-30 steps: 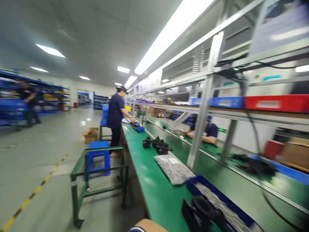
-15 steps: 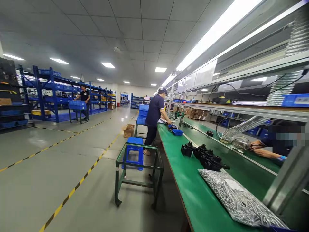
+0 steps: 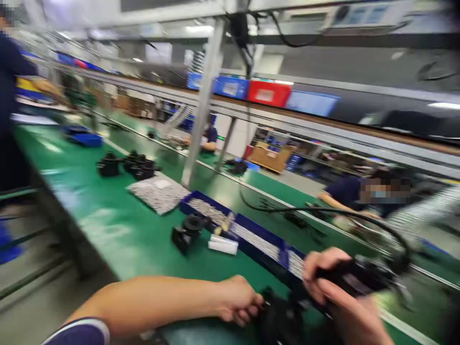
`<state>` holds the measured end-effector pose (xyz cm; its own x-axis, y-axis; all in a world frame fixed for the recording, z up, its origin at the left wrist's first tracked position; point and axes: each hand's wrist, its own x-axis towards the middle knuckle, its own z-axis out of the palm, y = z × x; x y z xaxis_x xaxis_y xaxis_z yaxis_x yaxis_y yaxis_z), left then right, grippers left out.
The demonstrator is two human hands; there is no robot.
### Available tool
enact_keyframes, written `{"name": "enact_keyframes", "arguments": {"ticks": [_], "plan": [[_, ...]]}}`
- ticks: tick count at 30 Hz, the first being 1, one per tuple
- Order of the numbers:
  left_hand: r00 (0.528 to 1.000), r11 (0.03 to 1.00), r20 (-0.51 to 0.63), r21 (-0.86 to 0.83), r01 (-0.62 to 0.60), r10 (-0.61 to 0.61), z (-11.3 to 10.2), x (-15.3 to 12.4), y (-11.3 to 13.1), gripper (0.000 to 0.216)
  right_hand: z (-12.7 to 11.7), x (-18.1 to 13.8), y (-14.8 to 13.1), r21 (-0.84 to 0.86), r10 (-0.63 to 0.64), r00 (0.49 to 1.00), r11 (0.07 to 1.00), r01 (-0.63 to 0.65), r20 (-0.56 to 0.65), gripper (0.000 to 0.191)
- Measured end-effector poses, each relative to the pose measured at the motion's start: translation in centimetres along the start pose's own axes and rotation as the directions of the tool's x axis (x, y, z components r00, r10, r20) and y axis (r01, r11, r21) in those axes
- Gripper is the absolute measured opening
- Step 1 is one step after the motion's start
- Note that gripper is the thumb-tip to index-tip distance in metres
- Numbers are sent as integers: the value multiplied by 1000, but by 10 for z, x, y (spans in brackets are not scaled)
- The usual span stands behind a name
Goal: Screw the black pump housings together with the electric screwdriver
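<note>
"Head view: anything new since half a second ago?"

"Turned away from the wide floor and blue racks, over to the green bench [image 3: 151, 249]. Two bare hands in sight now. A bit blurry, too."

"And in the right hand [image 3: 350, 304]?"

"A black tool [image 3: 352, 275], with fingers and thumb wrapped around. Held up over the bench, low on the right side, to the right of the blue trays [image 3: 257, 257] full of silver bits."

"Pointing which way?"

"Nearly flat, long way from left to right across the view. Black cord [image 3: 373, 220] looping down to the right end. Left end tucked behind the fingers, so no telling the exact aim."

"And the left hand [image 3: 239, 299]?"

"Down low, fingers curled in, right up against a black part [image 3: 280, 316]. Can't tell if pinching something or just pressing."

"And near there?"

"Farther left, a white roll [image 3: 223, 244] beside the trays, another black part [image 3: 187, 232], then a bag [image 3: 158, 194] of silver bits. At the far left edge, a person [image 3: 10, 91] in dark blue."
</note>
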<state>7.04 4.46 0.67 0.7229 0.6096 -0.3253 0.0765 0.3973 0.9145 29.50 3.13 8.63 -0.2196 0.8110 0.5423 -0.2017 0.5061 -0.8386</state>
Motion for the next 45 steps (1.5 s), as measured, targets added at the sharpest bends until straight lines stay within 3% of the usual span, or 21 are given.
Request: {"name": "enact_keyframes", "arguments": {"ticks": [4,7,11,17,20,23,30,38,45], "plan": [[991,993,84,64,97,-102,-8,16,2,54,-13,-2,-3,68,-13,993,998,5,115,27],[992,989,17,82,123,-125,-13,12,1,57,-10,3,3,96,-47,986,995,32,158,26],[992,993,-46,-12,119,-119,-2,14,-7,67,-11,4,8,151,-65,988,988,43,142,27],[986,990,-112,-82,112,-121,13,19,-12,51,-11,9,7,131,-42,999,991,40,13,27],[985,987,-96,-95,133,-142,16,19,-12,43,0,11,-1,23,-28,997,999,29,-67,26],[982,984,-117,-118,137,-151,18,19,-14,43,15,11,-8,44,-95,987,994,102,-133,23],[985,990,-127,-91,106,-117,21,15,-14,44,31,8,-5,210,-64,996,975,76,-61,25],[986,996,-150,-56,71,-79,24,13,-11,40,29,11,5,216,-32,999,976,37,-27,28],[987,998,-154,-55,40,-48,26,12,-15,44,39,10,3,106,-18,999,994,22,-32,30]]}}
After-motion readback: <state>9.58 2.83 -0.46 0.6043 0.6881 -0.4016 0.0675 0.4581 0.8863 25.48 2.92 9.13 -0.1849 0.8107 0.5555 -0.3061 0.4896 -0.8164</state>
